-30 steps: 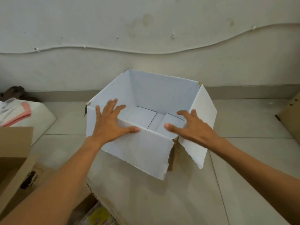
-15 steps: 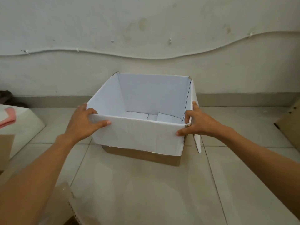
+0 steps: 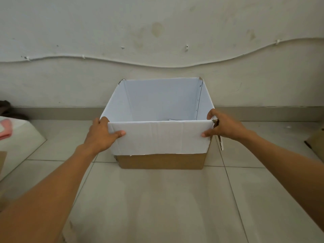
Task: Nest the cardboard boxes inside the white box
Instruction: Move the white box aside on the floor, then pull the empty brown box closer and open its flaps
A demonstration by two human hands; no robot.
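White box [image 3: 160, 137] seen upright on tiled floor [image 3: 157, 204], centre frame, near wall [image 3: 157, 32]. Near corners gripped from both sides: left hand [image 3: 102, 135] closed on left corner, thumb laid across front panel; right hand [image 3: 223, 127] closed on right corner. Brown cardboard edge [image 3: 315, 139] glimpsed at far right.

My left hand [image 3: 101, 135] sits left of centre, thumb pointing right, fingers curled away from me. My right hand [image 3: 223, 128] mirrors it right of centre, thumb pointing left. Both bare forearms stretch up from the lower corners, nearly straight.
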